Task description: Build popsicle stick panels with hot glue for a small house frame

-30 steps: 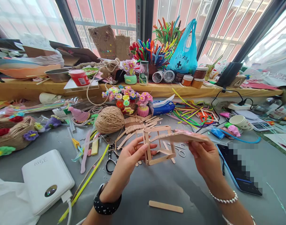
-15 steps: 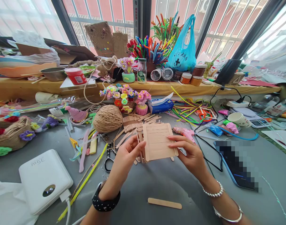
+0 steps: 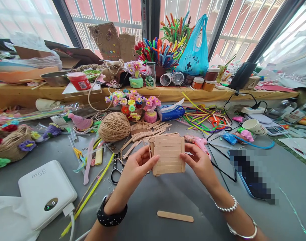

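Head view: craft-stick panel, light, stiff, glued joints likely fragile.
Hold: side edges.
Left hand: pinching left edge.
Right hand: pinching right edge.

Pale tan stick panel, beige twine ball, bright blue bag, seemingly white charger.

Grey table, loose craft stick, white power bank, twine ball, scissors, phone
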Demonstrator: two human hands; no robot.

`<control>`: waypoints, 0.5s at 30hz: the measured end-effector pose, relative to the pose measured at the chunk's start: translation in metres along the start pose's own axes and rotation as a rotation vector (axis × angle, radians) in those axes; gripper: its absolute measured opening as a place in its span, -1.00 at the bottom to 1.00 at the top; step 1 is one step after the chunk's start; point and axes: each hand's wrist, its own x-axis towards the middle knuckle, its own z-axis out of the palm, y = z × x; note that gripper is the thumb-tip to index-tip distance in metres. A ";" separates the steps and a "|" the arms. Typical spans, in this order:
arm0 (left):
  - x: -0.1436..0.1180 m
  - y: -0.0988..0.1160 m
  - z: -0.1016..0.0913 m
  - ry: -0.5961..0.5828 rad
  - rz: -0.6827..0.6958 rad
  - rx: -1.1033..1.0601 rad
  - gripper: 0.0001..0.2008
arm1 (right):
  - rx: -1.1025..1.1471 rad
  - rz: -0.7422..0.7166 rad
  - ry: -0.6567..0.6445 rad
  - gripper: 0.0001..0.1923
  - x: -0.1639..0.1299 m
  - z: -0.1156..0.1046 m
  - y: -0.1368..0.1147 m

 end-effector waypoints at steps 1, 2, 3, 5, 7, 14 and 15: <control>0.000 0.000 0.000 0.001 0.002 0.008 -0.55 | -0.041 0.020 0.004 -0.73 -0.001 0.000 -0.001; 0.000 -0.001 0.000 0.001 0.002 0.014 -0.56 | -0.070 0.031 0.020 -0.73 -0.001 0.000 -0.001; 0.000 -0.001 0.000 -0.002 0.000 0.019 -0.57 | -0.087 0.035 0.040 -0.73 -0.002 0.000 -0.002; 0.001 -0.002 0.000 -0.005 -0.003 0.031 -0.58 | -0.108 0.034 0.071 -0.72 -0.004 0.000 -0.003; 0.001 -0.002 0.000 0.002 -0.001 0.050 -0.57 | -0.127 0.026 0.097 -0.73 -0.005 0.001 -0.004; 0.003 -0.005 -0.002 0.041 0.023 0.143 -0.63 | -0.173 -0.026 0.203 -0.75 -0.005 0.001 -0.006; 0.003 -0.005 -0.002 0.036 0.017 0.137 -0.63 | -0.168 -0.029 0.205 -0.74 -0.004 0.000 -0.005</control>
